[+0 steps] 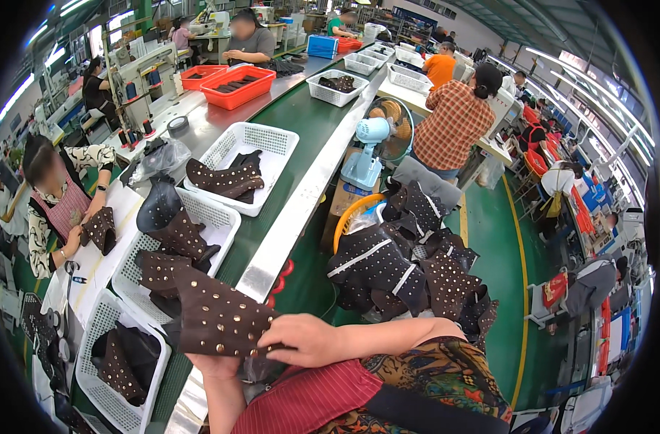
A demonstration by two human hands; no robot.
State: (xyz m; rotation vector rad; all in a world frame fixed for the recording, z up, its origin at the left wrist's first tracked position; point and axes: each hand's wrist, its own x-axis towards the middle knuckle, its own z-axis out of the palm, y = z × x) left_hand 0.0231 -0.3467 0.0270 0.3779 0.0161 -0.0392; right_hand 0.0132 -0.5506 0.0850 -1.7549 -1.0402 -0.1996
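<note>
A dark brown boot upper covered in metal studs is stretched out in front of me, above the near baskets. My right hand is closed on its right-hand edge, fingers bent over the material. From below, my left hand supports the lower edge; its fingers are mostly hidden behind the piece. Just beyond, a white perforated basket contains more dark boot uppers. Another white basket, at lower left, has a studded upper inside.
A green conveyor belt with metal edging runs away from me, carrying baskets. Studded uppers are heaped at my right, near a blue fan. At left, a person handles a studded piece at a white table; red bins stand farther off.
</note>
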